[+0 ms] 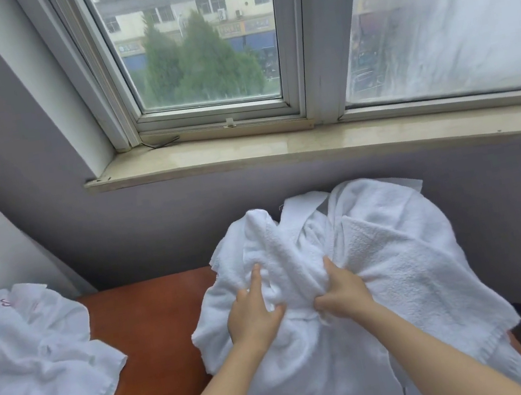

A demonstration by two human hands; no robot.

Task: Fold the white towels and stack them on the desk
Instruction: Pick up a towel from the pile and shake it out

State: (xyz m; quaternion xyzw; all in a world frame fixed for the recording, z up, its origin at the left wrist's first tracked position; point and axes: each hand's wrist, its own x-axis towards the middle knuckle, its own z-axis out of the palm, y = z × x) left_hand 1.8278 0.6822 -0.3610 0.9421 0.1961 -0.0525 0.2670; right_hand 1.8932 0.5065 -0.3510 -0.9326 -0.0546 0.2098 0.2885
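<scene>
White towels (397, 253) lie in a loose heap on the right half of the desk (156, 323), banked against the wall (153, 230) below the window sill (277, 145). As far as I can see, none of them is folded yet. I have both hands in the near middle of the heap because I need to get one towel free of the tangle before I can fold anything. My right hand (341, 291) has its fingers curled round a bunched ridge of cloth that runs up toward the far side, and it grips that ridge as the piece to lift out. My left hand (255, 313) lies just beside it with the fingers fairly straight on the terry and the thumb pushed toward the same fold. I judge it is pressing the rest of the heap down so only the gripped towel comes up, though I can't tell whether the thumb is actually pinching cloth. The second bunch (37, 358) of white towels sits crumpled at the left end of the desk, well apart from the heap. The bare wood between the two heaps looks to me the natural place to spread a towel flat and start the stack.
</scene>
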